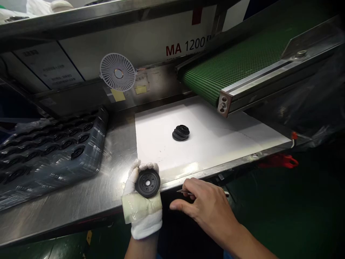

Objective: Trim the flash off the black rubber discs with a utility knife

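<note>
My left hand, in a white glove with a clear yellowish patch over its palm, holds a round black plastic wheel with a hole in its centre. The wheel's face is turned up toward me. My bare right hand is a little to the right, apart from the wheel. Its fingers are curled round a thin knife whose pointed blade is directed left; most of the handle is hidden in the hand. Farther back, a small leaning stack of black round parts rests on a white sheet.
On the left, a plastic-wrapped tray holds many black round parts. A green conveyor belt with a metal side rail overhangs the bench from the right. A small white fan stands at the back. A red-handled tool hangs off the right edge.
</note>
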Demonstrator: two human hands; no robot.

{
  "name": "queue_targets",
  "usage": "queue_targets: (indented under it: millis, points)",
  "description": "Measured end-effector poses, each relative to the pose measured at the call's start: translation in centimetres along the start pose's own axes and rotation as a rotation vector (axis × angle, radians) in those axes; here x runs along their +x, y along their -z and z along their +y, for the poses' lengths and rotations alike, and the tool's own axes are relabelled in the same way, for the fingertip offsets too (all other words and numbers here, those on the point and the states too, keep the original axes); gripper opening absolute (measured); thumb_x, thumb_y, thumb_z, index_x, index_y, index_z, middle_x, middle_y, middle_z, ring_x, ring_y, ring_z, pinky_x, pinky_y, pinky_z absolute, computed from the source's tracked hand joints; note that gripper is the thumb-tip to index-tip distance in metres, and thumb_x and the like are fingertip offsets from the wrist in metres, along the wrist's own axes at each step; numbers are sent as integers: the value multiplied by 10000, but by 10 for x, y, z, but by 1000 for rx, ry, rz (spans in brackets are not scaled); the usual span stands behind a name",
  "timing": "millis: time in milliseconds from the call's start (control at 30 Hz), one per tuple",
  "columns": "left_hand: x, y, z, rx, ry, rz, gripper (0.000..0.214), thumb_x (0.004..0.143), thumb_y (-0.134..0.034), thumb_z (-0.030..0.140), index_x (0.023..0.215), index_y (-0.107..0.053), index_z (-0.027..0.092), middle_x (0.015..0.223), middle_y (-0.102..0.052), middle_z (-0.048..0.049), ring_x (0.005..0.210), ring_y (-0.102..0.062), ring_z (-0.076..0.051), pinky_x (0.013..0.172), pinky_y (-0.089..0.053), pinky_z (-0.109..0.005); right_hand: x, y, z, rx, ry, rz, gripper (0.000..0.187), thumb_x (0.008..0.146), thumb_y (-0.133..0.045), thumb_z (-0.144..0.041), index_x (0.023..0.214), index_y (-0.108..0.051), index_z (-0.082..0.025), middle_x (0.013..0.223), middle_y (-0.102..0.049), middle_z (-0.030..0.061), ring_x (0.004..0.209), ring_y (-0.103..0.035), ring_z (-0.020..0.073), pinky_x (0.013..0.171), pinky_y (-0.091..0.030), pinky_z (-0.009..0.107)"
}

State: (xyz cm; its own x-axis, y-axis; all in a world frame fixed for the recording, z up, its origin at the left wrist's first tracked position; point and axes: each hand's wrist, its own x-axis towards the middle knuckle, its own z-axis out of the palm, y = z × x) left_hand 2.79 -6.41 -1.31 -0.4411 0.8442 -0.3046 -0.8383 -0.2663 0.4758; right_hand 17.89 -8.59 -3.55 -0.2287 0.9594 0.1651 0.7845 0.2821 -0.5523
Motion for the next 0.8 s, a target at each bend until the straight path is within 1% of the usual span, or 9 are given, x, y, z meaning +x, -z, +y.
queue_targets:
  millis: [100,233,300,367,467,533,600,667,800]
  points:
    - [-1,-2,-2,-5,5,-2,153,832,-540,122,922,-661,149,786,-627,-5,783,-616,-110,913,-509,-355,1,5,-4,124,-34,-81,453,640,-853,-507,823,-533,-242,744,-598,-66,652,-561,166,541,-307,241]
    - [-4,-6,-4,-2,26,34,155,843,-533,143,914,-670,155,772,-628,-6,774,-620,-116,897,-519,-358,1,2,-20,309,7,-74,47,911,-567,-252,871,-543,-244,804,-608,-43,696,-564,154,614,-355,249]
    - [-5,-8,-4,0,43,50,151,840,-540,148,906,-675,166,771,-628,-4,771,-619,-117,894,-521,-358,0,-2,-25,335,41,-59,109,907,-473,-183,857,-553,-238,790,-601,-28,692,-552,160,618,-349,257]
    - [-6,-9,-4,6,57,69,154,835,-548,145,912,-679,169,780,-632,-7,779,-620,-124,887,-525,-363,0,-7,-27,330,47,-35,124,883,-498,-201,775,-550,-232,717,-582,-32,643,-536,158,585,-326,259]
    - [-6,-10,-3,9,66,105,163,830,-551,137,921,-683,165,798,-635,-15,796,-622,-137,882,-528,-371,-1,-10,-25,291,16,2,286,898,-567,-437,714,-504,-226,655,-551,-32,614,-529,173,558,-308,265]
    - [-6,-10,-3,-1,79,116,163,835,-544,139,915,-684,167,800,-632,-14,799,-621,-140,887,-524,-375,-2,-9,-25,298,23,-12,332,925,-489,-556,850,-508,-232,743,-578,-11,692,-556,205,606,-345,282]
    - [-7,-12,-2,-22,92,122,170,844,-529,140,905,-684,168,797,-628,-11,784,-619,-133,889,-522,-372,-2,-7,-27,332,40,-37,299,990,-352,-503,970,-469,-228,820,-587,10,755,-565,221,658,-371,304]
    - [-7,-13,-3,-45,98,135,175,848,-520,140,897,-685,167,785,-626,-8,761,-619,-123,882,-526,-362,-3,-7,-31,350,51,-40,248,1019,-271,-393,949,-441,-227,809,-576,12,749,-562,215,658,-375,309]
    - [-6,-13,-4,-67,100,166,162,840,-540,148,897,-690,175,782,-631,-4,756,-625,-122,864,-538,-351,-3,-17,-34,306,91,23,228,1016,-311,-338,853,-430,-231,773,-566,5,713,-556,208,600,-357,295]
